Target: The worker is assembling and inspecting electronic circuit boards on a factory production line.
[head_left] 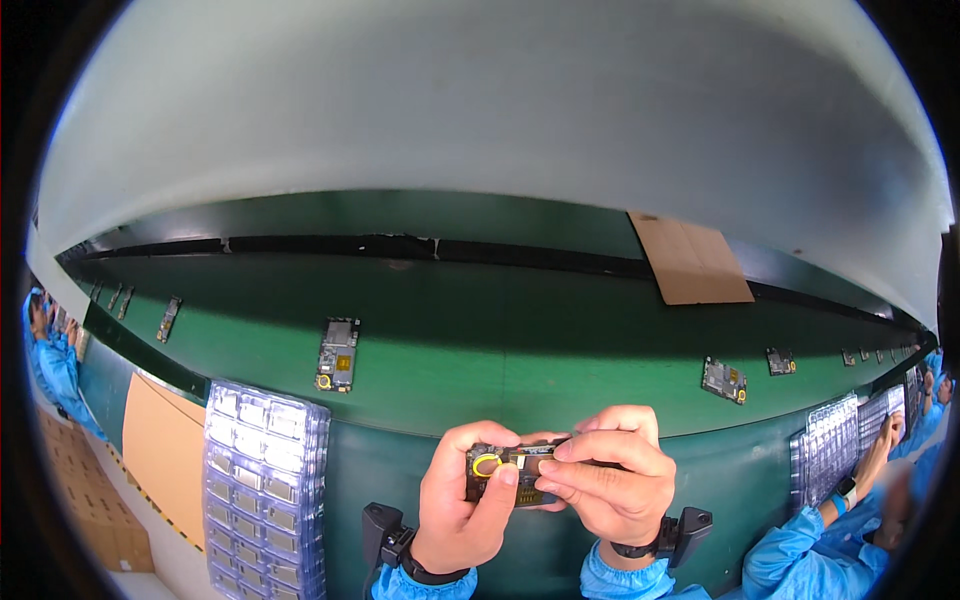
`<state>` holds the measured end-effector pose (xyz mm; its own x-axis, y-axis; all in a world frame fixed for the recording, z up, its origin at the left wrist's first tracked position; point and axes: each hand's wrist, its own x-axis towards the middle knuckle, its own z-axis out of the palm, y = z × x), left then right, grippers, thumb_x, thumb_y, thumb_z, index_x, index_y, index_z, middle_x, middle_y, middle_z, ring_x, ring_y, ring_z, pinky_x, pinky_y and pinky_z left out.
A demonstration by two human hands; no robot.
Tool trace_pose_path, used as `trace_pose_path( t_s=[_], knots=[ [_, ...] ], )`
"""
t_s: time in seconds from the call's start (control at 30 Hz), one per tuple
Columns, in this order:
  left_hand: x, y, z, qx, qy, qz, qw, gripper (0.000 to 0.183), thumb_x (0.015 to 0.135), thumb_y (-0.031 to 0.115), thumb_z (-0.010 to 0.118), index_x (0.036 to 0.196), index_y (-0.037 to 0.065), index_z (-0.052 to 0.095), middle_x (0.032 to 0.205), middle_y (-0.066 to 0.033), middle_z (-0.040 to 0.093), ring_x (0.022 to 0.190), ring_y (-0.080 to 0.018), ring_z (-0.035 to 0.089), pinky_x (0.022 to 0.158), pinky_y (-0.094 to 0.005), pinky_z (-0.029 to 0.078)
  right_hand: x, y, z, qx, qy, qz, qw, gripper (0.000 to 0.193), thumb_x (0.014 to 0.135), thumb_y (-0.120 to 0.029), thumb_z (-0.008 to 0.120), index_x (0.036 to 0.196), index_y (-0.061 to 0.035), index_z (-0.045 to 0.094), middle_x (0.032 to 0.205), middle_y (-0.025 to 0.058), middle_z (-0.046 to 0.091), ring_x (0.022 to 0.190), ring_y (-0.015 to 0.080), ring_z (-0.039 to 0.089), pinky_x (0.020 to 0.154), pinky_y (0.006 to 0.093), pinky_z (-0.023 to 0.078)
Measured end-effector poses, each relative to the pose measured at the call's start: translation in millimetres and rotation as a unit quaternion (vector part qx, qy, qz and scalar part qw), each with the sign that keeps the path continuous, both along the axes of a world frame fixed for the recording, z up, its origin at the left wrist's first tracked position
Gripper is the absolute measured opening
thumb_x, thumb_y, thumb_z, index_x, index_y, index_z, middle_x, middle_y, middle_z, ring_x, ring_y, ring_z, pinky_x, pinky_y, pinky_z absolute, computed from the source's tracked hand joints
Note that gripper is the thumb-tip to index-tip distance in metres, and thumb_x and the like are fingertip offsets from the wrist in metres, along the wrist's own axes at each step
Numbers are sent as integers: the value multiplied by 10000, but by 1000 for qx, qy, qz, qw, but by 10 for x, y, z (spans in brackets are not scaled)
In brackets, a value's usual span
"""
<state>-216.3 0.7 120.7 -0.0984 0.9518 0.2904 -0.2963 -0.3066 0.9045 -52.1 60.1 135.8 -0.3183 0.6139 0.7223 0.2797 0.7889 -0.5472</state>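
A dark circuit board (528, 494) with a yellow ring (486, 466) at its left end is held up over the near edge of the green surface. My left hand (457, 500) grips that left end, its thumb lying across the face of the board. At the opposite end, my right hand (622, 478) has its thumb and fingers pinched together against the board. Whether a small part also sits between those right fingertips is too small to make out. Both wrists wear black straps with a dark device.
Circuit boards lie along the green belt (510, 350), one (338, 355) at left and one (724, 380) at right. Clear plastic trays (262, 490) stack at left, more trays (828, 440) at right. Cardboard (690, 260) leans behind. A co-worker's arm (815, 535) reaches in at right.
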Motion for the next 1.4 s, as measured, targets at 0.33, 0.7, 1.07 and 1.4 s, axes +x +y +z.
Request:
trace_pose_path(
  t_s=[0.33,0.7,1.07,1.4],
  knots=[
    [-41,29,-157,70,92,50,992,245,1026,-44,465,1263,-7,414,1301,-324,612,1019,-254,702,877,-371,593,-51,-28,-5,-12,15,-84,996,284,672,-133,921,926,-116,794,1146,96,666,1040,311,600,883,418,527],
    [76,120,-166,157,127,91,975,200,1067,64,464,1218,18,341,1281,-412,579,1200,-386,645,1023,-434,519,-118,-92,-48,-96,99,-85,987,225,739,-36,872,948,-50,789,1163,136,664,1078,294,627,911,409,527],
    [58,18,-15,106,64,28,992,284,1052,19,465,1308,-5,346,1359,-359,556,1105,-299,673,937,-408,569,-132,-197,10,-157,189,-76,966,249,765,-3,863,995,-4,768,1303,151,553,1083,244,611,910,371,537],
    [39,-73,69,40,-93,-24,995,269,1057,54,483,1294,-17,376,1234,-303,641,967,-295,713,790,-429,643,-60,-234,145,-233,254,29,938,360,835,36,793,1178,33,683,1271,171,585,1057,217,639,844,317,603]
  ],
)
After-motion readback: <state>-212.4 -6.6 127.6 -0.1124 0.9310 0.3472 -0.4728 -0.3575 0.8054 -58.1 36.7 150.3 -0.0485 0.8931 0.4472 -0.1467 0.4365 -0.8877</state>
